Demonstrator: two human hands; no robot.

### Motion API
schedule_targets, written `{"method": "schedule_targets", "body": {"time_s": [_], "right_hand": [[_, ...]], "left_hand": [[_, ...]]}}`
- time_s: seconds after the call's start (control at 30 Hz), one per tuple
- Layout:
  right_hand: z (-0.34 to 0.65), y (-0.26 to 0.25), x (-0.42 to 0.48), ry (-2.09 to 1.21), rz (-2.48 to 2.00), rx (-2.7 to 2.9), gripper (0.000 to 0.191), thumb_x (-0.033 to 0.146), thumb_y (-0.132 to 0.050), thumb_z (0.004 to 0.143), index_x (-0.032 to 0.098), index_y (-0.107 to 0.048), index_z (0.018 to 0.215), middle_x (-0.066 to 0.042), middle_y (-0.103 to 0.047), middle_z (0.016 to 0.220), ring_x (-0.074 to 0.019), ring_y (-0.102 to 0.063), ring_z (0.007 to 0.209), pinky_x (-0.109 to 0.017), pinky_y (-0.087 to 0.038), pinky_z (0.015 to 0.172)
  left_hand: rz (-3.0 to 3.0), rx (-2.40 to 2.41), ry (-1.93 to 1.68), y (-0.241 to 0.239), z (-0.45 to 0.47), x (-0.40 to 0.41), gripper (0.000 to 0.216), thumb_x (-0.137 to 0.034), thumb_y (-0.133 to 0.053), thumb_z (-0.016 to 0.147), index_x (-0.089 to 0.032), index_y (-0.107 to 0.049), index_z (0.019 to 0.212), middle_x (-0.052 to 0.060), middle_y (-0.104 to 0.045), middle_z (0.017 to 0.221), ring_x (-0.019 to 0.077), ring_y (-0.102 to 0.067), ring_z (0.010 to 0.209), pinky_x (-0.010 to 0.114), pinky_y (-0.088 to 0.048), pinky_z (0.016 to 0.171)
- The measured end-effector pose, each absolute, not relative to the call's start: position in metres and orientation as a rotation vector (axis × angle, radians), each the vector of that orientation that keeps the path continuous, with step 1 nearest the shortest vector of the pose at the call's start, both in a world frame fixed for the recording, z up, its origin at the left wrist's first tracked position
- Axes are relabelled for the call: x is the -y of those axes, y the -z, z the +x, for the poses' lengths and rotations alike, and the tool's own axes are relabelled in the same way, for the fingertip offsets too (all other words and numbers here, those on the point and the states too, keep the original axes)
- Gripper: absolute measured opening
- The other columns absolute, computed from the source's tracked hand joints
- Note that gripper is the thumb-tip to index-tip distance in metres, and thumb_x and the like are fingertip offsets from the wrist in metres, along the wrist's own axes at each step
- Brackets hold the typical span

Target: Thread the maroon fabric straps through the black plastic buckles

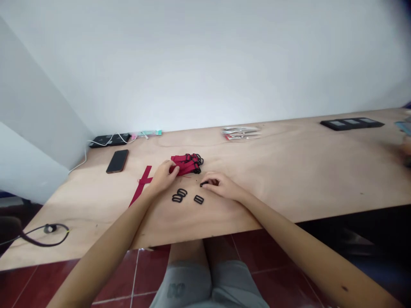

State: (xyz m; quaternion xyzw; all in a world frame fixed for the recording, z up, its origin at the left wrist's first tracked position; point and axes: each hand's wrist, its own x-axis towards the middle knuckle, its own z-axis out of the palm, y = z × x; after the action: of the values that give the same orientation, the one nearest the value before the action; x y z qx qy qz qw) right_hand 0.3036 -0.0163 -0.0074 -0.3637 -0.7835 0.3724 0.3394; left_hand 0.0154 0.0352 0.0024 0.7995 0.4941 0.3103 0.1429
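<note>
A bundle of red webbing straps (pixel 183 165) with black slide buckles at its right end lies on the wooden table. At the bundle's left end, my left hand (pixel 165 174) has its fingers and thumb closed on a red strap. My right hand (pixel 218 185) pinches a small black slide buckle (pixel 203 184), partly hidden by the fingertips, just above the tabletop. Between and below the hands lie two overlapping black slide buckles (pixel 179 195) and one rectangular black slide buckle (pixel 198 199). Loose red strap pieces (pixel 141 185) lie crossed left of my left wrist.
A phone (pixel 117 161) lies at the left, below black boxes (pixel 109 140) with a white cable. Plastic packets (pixel 241 133) lie by the wall. A black tray (pixel 352 123) stands far right, near another person's blurred hand (pixel 405 149). A black cable loops front left.
</note>
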Motion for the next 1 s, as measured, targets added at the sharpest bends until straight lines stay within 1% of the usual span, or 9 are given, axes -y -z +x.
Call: {"method": "schedule_targets", "body": {"time_s": [0.07,0.17,0.27,0.33,0.43,0.53,0.67,0.77,1.0], "right_hand": [[0.297,0.011,0.011,-0.905,-0.943,1.952,0.020,0.037,-0.070,0.098,0.023,-0.082,0.102,-0.009,-0.077,0.103,-0.0238,-0.068,0.090,-0.040,-0.056,0.086],[0.282,0.015,0.002,-0.954,-0.882,1.725,0.020,0.041,-0.078,0.091,0.023,-0.084,0.098,-0.008,-0.076,0.098,-0.0241,-0.069,0.090,-0.039,-0.056,0.084],[0.264,0.018,-0.002,-1.200,-0.819,1.332,0.031,0.041,-0.090,0.080,0.025,-0.082,0.106,-0.004,-0.077,0.094,-0.0179,-0.067,0.072,-0.035,-0.056,0.072],[0.253,0.019,-0.002,-1.297,-0.784,1.154,0.031,0.040,-0.093,0.076,0.024,-0.083,0.101,-0.001,-0.075,0.085,-0.0158,-0.065,0.067,-0.033,-0.054,0.068],[0.246,0.018,0.001,-1.368,-0.762,1.081,0.029,0.040,-0.095,0.074,0.023,-0.084,0.095,-0.002,-0.076,0.086,-0.0156,-0.067,0.070,-0.032,-0.055,0.069],[0.247,0.016,0.003,-1.409,-0.750,1.093,0.029,0.040,-0.096,0.074,0.023,-0.084,0.093,-0.002,-0.076,0.089,-0.0140,-0.065,0.069,-0.031,-0.054,0.067],[0.249,0.013,0.004,-1.509,-0.727,1.068,0.031,0.040,-0.097,0.073,0.023,-0.084,0.095,0.000,-0.073,0.080,-0.0115,-0.060,0.062,-0.028,-0.049,0.060],[0.249,0.012,0.005,-1.573,-0.714,1.043,0.031,0.041,-0.096,0.074,0.022,-0.082,0.093,0.001,-0.072,0.080,-0.0108,-0.059,0.061,-0.027,-0.049,0.059],[0.245,0.017,0.004,-1.483,-0.737,1.129,0.038,0.051,-0.093,0.076,0.021,-0.076,0.091,0.001,-0.070,0.078,-0.0127,-0.062,0.060,-0.028,-0.051,0.058]], "left_hand": [[2.286,-1.358,-0.943,-0.001,0.017,-0.033,0.021,-0.034,-0.054,0.104,-0.021,-0.065,0.092,0.008,-0.072,0.096,0.0249,-0.066,0.089,0.039,-0.053,0.086],[2.283,-1.246,-1.008,0.000,0.020,-0.029,0.018,-0.030,-0.051,0.105,-0.021,-0.068,0.105,0.009,-0.075,0.107,0.0250,-0.069,0.099,0.040,-0.054,0.094],[2.320,-1.155,-1.033,0.002,0.022,-0.026,0.020,-0.027,-0.050,0.106,-0.021,-0.068,0.113,0.010,-0.076,0.114,0.0264,-0.069,0.107,0.043,-0.054,0.099],[2.344,-1.097,-1.033,0.004,0.024,-0.023,0.019,-0.027,-0.052,0.106,-0.021,-0.068,0.113,0.010,-0.076,0.111,0.0260,-0.069,0.103,0.043,-0.055,0.095],[2.364,-1.017,-1.039,0.003,0.027,-0.018,0.017,-0.028,-0.055,0.106,-0.022,-0.068,0.115,0.009,-0.075,0.107,0.0248,-0.069,0.099,0.041,-0.055,0.091],[2.404,-0.960,-1.024,-0.001,0.032,-0.012,0.015,-0.027,-0.056,0.106,-0.022,-0.069,0.112,0.008,-0.075,0.104,0.0248,-0.067,0.098,0.042,-0.055,0.092],[2.424,-0.915,-1.027,-0.007,0.037,-0.006,0.013,-0.026,-0.057,0.106,-0.022,-0.069,0.108,0.008,-0.071,0.100,0.0243,-0.064,0.095,0.041,-0.054,0.091],[2.399,-0.892,-1.069,-0.010,0.038,-0.004,0.013,-0.026,-0.055,0.107,-0.022,-0.068,0.107,0.008,-0.069,0.100,0.0239,-0.063,0.097,0.040,-0.054,0.092],[2.389,-0.890,-1.069,-0.009,0.040,-0.003,0.010,-0.022,-0.056,0.104,-0.021,-0.066,0.105,0.007,-0.069,0.098,0.0224,-0.064,0.093,0.038,-0.053,0.087]]}}
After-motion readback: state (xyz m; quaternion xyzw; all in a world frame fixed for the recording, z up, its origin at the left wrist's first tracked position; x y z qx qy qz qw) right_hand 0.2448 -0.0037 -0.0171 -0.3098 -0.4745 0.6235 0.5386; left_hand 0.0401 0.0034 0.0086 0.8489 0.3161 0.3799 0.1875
